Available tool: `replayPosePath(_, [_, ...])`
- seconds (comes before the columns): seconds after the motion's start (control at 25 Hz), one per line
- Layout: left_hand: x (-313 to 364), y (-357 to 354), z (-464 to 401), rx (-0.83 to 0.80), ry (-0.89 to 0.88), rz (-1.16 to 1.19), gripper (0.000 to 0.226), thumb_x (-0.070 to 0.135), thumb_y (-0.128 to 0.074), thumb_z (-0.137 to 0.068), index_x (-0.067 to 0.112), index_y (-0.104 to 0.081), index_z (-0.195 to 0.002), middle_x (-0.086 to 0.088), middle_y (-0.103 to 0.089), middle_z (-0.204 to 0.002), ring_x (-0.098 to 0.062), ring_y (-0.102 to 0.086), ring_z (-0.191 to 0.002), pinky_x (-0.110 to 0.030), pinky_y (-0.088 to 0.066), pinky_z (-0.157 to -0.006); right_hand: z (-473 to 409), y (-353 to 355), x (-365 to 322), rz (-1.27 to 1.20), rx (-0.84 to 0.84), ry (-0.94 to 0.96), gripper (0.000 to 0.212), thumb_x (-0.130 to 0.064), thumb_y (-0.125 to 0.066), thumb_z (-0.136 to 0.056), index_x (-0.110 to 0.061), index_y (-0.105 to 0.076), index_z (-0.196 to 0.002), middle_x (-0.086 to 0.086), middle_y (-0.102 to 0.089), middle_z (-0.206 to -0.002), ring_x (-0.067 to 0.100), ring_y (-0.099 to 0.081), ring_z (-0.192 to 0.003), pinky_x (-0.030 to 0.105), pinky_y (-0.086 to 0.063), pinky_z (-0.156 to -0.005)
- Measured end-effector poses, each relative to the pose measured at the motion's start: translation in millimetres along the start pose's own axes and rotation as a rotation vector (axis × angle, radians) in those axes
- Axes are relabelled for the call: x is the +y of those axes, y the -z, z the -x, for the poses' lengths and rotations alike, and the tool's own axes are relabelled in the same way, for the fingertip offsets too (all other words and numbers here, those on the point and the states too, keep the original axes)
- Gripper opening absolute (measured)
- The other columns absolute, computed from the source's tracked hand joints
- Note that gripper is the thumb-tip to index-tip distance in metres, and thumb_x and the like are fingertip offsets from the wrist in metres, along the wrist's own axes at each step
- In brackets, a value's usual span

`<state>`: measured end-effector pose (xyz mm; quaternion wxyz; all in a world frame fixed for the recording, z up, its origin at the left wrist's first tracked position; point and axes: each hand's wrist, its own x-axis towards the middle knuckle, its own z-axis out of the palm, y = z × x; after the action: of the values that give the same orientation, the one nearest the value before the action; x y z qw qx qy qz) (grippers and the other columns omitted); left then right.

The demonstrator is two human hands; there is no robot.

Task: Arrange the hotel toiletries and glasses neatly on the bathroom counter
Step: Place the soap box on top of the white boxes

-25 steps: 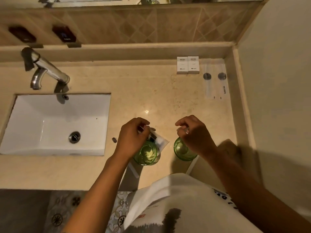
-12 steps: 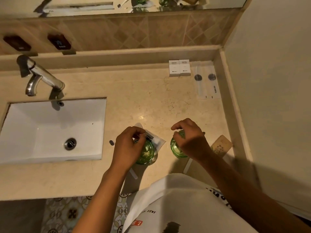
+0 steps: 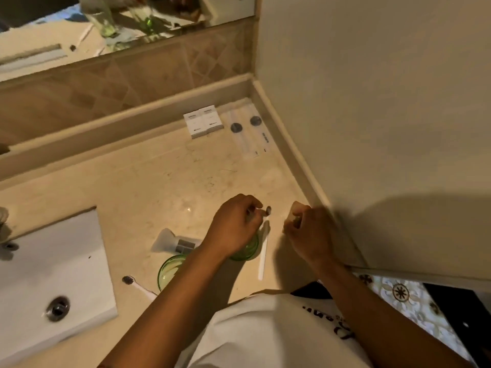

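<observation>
Head view: a polished beige marble desk (image 3: 164,181) with faint veining runs from a white rectangular ceramic sink (image 3: 53,277) at the left to a plain cream wall at the right. Against the back ledge lie two small white cardboard boxes (image 3: 204,121) side by side, touching, and just beside them two flat clear plastic sachets (image 3: 248,131), each with a dark round disc inside.

Near the front edge stands a green translucent drinking glass (image 3: 170,269), round-rimmed and upright. A second green glass (image 3: 247,249) stands to its right, mostly hidden under the left hand (image 3: 233,227). The left fingers (image 3: 252,205) are curled tight above that glass, pinching a thin toothbrush whose dark bristle head (image 3: 268,210) shows just past the fingertips — its handle is blurred. The right hand (image 3: 310,232) is clenched around something pale and small; what it is cannot be told.

A frosted white tube with a grey band (image 3: 175,241) lies flat between the glasses and the sink. A slim white stick (image 3: 263,251) lies right of the second glass, and another white toothbrush with dark bristles (image 3: 138,285) lies left of the first glass.
</observation>
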<state>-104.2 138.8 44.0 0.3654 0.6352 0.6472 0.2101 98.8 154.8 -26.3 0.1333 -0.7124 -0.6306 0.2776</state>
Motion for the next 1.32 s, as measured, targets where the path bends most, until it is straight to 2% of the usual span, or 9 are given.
replayPosePath(0.08, [14, -14, -29, -0.189, -0.068, -0.096, 0.025, 0.018, -0.058, -0.094, 0.015, -0.07, -0.116, -0.009, -0.069, -0.114, -0.027, -0.063, -0.106, -0.036, -0.049, -0.087, 5, -2, 9, 0.03, -0.022, -0.126, 0.024, -0.036, -0.072, -0.082, -0.02, -0.056, -0.09, 0.002, -0.059, -0.096, 0.01, -0.055, -0.068, 0.022, -0.04, -0.053])
replayPosePath(0.24, [28, -50, -88, -0.499, -0.12, -0.309, 0.05, 0.017, -0.052, -0.086, 0.011, -0.06, -0.135, -0.016, -0.059, -0.133, -0.036, -0.057, -0.12, -0.038, -0.046, -0.1, 14, -11, 12, 0.221, 0.074, -0.086, 0.037, -0.036, -0.068, -0.084, -0.009, -0.061, -0.108, 0.013, -0.058, -0.108, 0.025, -0.06, -0.088, 0.031, -0.047, -0.067])
replayPosePath(0.32, [27, -70, -107, -0.589, -0.152, -0.393, 0.064, 0.027, -0.047, -0.077, 0.013, -0.056, -0.139, -0.015, -0.059, -0.133, -0.036, -0.056, -0.12, -0.042, -0.048, -0.1, 17, -16, 16, 0.282, 0.091, -0.055, 0.041, -0.039, -0.072, -0.082, -0.011, -0.06, -0.109, 0.016, -0.058, -0.11, 0.029, -0.059, -0.093, 0.036, -0.05, -0.071])
replayPosePath(0.44, [26, -88, -114, -0.646, -0.154, -0.425, 0.052, 0.022, -0.055, -0.08, 0.009, -0.062, -0.13, -0.016, -0.066, -0.119, -0.035, -0.059, -0.114, -0.042, -0.049, -0.097, 25, -23, 22, 0.225, 0.113, -0.062, 0.048, -0.044, -0.077, -0.078, -0.017, -0.057, -0.112, 0.015, -0.052, -0.12, 0.031, -0.054, -0.102, 0.036, -0.052, -0.068])
replayPosePath(0.56, [23, -93, -115, -0.581, -0.137, -0.314, 0.034, 0.008, -0.059, -0.085, 0.004, -0.068, -0.117, -0.019, -0.066, -0.11, -0.035, -0.062, -0.105, -0.037, -0.049, -0.091, 25, -25, 19, 0.117, 0.115, -0.075, 0.05, -0.037, -0.078, -0.077, -0.015, -0.053, -0.113, 0.014, -0.047, -0.122, 0.031, -0.051, -0.104, 0.036, -0.054, -0.066])
replayPosePath(0.68, [19, -84, -117, -0.514, -0.069, -0.196, 0.039, 0.012, -0.06, -0.089, 0.011, -0.063, -0.127, -0.014, -0.063, -0.114, -0.027, -0.062, -0.107, -0.025, -0.044, -0.09, 17, -26, 9, 0.138, 0.117, -0.042, 0.044, -0.027, -0.074, -0.072, -0.01, -0.055, -0.108, 0.014, -0.049, -0.119, 0.03, -0.052, -0.099, 0.036, -0.053, -0.067])
replayPosePath(0.92, [-8, -34, -128, -0.187, 0.326, 0.24, 0.03, 0.014, -0.063, -0.082, 0.014, -0.072, -0.11, -0.001, -0.069, -0.083, -0.022, -0.066, -0.077, -0.029, -0.056, -0.073, -15, -22, -19, 0.203, 0.21, 0.244, 0.044, -0.011, -0.069, -0.07, -0.007, -0.059, -0.112, 0.015, -0.054, -0.117, 0.028, -0.053, -0.102, 0.033, -0.053, -0.076])
replayPosePath(1.12, [-42, 17, -128, -0.006, 0.496, 0.477, 0.021, -0.003, -0.06, -0.09, 0.0, -0.073, -0.105, -0.01, -0.071, -0.086, -0.018, -0.063, -0.067, -0.02, -0.054, -0.06, -67, -37, -59, -0.006, 0.103, 0.361, 0.042, 0.001, -0.069, -0.071, -0.003, -0.06, -0.112, 0.015, -0.054, -0.122, 0.03, -0.056, -0.114, 0.034, -0.063, -0.078])
replayPosePath(1.32, [-69, 53, -136, 0.243, 0.588, 0.698, 0.019, -0.004, -0.06, -0.092, -0.002, -0.066, -0.11, -0.022, -0.075, -0.098, -0.041, -0.074, -0.078, -0.044, -0.064, -0.076, -123, -44, -108, -0.203, 0.139, 0.397, 0.032, -0.007, -0.071, -0.084, -0.003, -0.06, -0.114, 0.017, -0.054, -0.123, 0.029, -0.062, -0.115, 0.034, -0.063, -0.083])
